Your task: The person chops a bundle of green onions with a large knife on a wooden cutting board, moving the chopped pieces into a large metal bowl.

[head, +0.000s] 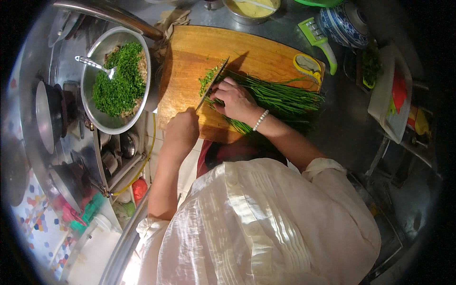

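My left hand [182, 129] grips the handle of a kitchen knife [214, 81], its blade slanting up and away over a wooden cutting board [199, 44]. Right beside the blade, the bent fingers of my right hand [236, 99] hold down a bundle of long green chives [285, 94]. The bundle stretches to the right past the board's edge. Small chopped chive pieces [206, 80] lie on the blade's left side, some near its tip. Part of the bundle is hidden under my right hand and forearm.
Left of the board stands a steel bowl [85, 101] of chopped greens over a brownish mixture, with a metal spoon [91, 63]. Yellow-handled scissors [308, 67] lie on the board. Beyond are a green knife sharpener [318, 41], a blue-and-white bowl [342, 26] and a bowl with yellow contents [251, 9].
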Demonstrator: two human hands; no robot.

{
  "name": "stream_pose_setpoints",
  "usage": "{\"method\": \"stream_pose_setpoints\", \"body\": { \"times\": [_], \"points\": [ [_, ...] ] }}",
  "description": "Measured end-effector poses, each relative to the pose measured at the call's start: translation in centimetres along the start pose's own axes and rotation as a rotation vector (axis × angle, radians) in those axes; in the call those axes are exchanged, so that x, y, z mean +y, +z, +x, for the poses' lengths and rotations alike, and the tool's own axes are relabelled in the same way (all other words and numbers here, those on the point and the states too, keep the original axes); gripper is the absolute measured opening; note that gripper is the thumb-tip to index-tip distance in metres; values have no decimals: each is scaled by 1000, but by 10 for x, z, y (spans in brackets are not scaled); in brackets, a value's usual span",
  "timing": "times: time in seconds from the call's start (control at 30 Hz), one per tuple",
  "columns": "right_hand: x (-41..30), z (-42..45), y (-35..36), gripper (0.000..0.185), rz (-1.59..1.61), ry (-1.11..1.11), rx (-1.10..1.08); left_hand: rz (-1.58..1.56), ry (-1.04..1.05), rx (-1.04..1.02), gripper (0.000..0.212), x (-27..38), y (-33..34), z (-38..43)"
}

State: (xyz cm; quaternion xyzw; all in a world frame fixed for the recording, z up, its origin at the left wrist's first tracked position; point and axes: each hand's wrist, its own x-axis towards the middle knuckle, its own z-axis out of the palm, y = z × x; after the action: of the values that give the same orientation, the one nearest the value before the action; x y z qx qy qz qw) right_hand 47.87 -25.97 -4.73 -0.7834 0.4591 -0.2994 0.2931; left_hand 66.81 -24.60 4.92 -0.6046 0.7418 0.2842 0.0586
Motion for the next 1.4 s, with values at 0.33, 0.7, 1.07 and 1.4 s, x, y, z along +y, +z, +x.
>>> {"method": "stream_pose_setpoints", "body": {
  "times": [0.33, 0.7, 1.07, 1.4],
  "points": [
    [4, -2, 1, 17, 23, -6, 30, 38, -10, 41, 22, 7, -23, 0],
    [-4, 1, 0, 18, 43, -33, 44, -106, 45, 166, 20, -15, 18, 23],
    [-3, 3, 2, 16, 19, -54, 67, -23, -23, 82, 19, 2, 27, 23],
    [4, -4, 2, 16, 21, -49, 86, -10, 36, -42, 21, 9, -27, 3]
  ]
}}
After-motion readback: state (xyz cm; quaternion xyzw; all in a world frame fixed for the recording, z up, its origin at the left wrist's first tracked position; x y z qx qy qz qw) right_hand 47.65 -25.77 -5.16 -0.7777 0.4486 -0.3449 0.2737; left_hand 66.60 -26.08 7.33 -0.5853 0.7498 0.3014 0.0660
